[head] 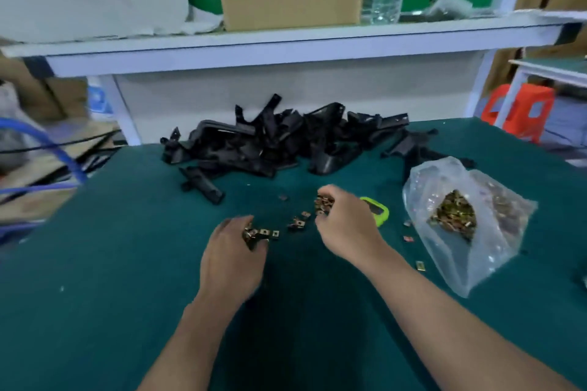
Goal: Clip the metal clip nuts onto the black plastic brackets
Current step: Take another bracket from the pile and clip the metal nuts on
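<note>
Left hand [233, 254] is nearest, palm down on the green mat [111, 279], fingers curled round a few clip nuts [254, 235]; right hand [346, 228] is just beyond, closed on a bigger clump of them. More nuts lie loose on the mat between the hands, with a lime-green gadget [379, 213] just behind the right hand and a clear bag [476, 251] of nuts further right. Black brackets [286, 143] are piled at the mat's far edge, neither hand touching them.
</note>
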Motion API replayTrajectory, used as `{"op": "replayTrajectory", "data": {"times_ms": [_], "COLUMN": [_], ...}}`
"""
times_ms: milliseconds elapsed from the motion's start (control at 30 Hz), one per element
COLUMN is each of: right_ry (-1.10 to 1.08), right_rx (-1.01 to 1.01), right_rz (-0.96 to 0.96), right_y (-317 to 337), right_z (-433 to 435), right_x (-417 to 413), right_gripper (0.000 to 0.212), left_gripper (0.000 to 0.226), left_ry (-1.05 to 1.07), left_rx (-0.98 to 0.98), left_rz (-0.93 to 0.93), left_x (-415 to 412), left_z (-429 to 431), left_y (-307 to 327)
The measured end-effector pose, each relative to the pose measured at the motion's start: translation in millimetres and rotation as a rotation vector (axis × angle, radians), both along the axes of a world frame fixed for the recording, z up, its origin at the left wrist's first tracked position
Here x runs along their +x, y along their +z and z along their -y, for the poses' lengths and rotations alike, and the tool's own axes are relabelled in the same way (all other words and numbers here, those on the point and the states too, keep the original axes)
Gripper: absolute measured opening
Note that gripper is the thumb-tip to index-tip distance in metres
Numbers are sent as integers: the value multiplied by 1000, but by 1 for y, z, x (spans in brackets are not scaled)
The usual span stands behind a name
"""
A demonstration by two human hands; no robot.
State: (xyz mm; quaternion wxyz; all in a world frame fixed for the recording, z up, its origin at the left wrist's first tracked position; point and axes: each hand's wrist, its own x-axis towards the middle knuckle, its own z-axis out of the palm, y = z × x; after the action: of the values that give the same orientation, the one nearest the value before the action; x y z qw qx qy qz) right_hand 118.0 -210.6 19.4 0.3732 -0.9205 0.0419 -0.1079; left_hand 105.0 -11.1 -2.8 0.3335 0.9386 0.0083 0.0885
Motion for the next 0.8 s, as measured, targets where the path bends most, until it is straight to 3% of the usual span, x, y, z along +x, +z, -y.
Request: {"op": "replayTrajectory", "data": {"times_ms": [200,333,533,600,667,733,800], "right_ry": [-32,-113,-125,-145,-164,-150,-133], "right_rx": [-18,-229,-390,-419,-479,-536,-538], "right_rz": [-100,-144,-283,-231,-127,-43,24], "right_y": [-5,2,1,-4,-9,-8,-1], "right_z": [1,10,25,29,32,33,31], "right_x": [85,128,171,177,179,174,164], "right_gripper": [67,70,79,70,46,26,21], "left_gripper": [39,11,12,20,27,21,24], "left_ry": [-125,-109,-55,-57,-51,-35,-50], "left_rx": [68,-28,-118,-156,-187,-181,-135], "left_rz": [-20,37,27,34,43,44,55], "left_x": [32,47,54,55,55,56,54], "left_z": [-8,-8,-11,-12,-12,-12,-10], "left_y": [-16,-17,-22,-23,-23,-22,-22]}}
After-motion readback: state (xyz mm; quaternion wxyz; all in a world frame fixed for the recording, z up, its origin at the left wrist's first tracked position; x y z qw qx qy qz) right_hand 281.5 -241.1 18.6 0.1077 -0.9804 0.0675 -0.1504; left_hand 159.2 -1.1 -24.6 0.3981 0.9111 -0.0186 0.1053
